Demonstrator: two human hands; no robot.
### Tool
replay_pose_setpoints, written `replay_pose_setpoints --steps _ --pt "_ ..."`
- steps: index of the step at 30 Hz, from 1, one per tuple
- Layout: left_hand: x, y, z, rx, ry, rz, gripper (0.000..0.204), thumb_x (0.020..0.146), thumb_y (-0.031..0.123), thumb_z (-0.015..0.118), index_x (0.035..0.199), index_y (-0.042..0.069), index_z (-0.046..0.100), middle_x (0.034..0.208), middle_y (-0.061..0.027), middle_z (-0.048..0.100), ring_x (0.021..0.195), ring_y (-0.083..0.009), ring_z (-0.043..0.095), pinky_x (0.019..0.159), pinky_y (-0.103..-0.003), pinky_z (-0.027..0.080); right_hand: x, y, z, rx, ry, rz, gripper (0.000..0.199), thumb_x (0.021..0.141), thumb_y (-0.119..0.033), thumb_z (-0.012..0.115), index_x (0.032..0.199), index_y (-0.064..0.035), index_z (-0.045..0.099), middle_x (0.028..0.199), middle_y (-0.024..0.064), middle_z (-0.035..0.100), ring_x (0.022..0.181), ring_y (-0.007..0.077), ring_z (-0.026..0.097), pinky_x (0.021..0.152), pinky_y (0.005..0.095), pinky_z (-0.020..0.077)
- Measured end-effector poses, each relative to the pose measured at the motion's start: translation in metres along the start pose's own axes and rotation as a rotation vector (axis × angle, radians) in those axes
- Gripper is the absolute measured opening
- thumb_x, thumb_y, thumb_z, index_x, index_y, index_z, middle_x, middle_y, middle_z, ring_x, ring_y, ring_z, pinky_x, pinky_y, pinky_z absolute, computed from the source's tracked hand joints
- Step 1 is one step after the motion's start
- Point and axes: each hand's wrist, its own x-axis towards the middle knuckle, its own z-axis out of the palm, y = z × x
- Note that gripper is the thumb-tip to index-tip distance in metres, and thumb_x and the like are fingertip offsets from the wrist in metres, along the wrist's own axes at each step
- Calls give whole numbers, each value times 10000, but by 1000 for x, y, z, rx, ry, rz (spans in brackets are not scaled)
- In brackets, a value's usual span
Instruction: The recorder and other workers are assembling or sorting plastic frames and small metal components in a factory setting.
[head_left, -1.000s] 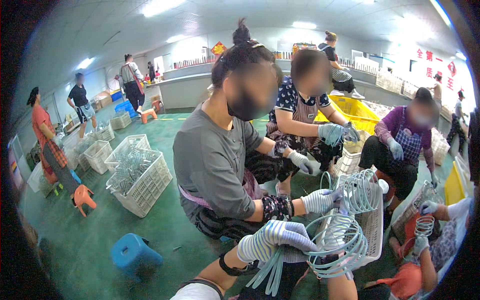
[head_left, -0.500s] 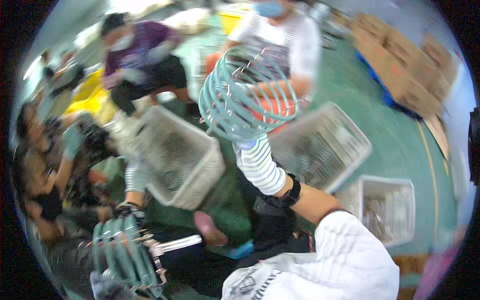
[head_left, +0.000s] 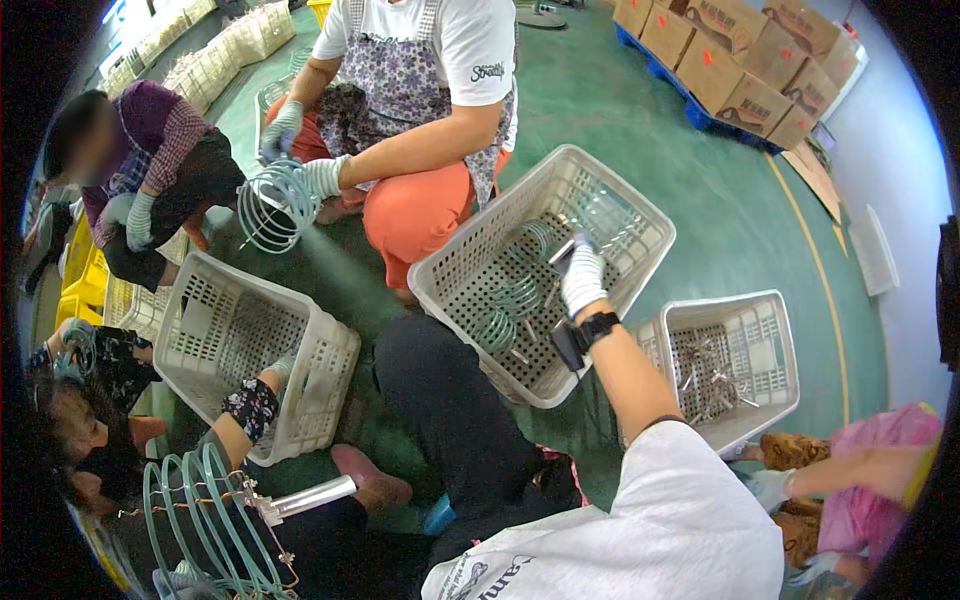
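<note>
Head view: brown cartons [head_left: 745,60] (red labels) top right

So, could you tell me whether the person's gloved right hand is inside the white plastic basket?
Yes, the right hand reaches into the white basket.

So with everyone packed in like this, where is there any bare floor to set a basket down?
The widest bare patch is the green floor between the middle basket, where the right hand reaches, and the cardboard boxes. A narrower strip runs beyond the right basket. Around the left basket and the seated workers' knees it is crowded.
</note>
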Motion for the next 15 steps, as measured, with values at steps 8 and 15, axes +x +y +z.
replay_pose_setpoints --steps 8,15 --pt "-213 118 -103 -611 1011 254 155 781 30 545 871 -95 567 655 -208 533 454 -199 461 396 -258 367 -58 100 62 -2 38 624 325 848 -375 527 809 -53 542 672 54 490 591 185 436 573 340 372" --pt "-181 124 -99 -283 1054 353 108 773 -35 446 786 -97 533 604 -149 503 445 -138 417 390 -224 320 -20 153 38 -487 -68 496 355 894 -368 416 915 -51 575 905 84 593 706 223 484 700 300 404"
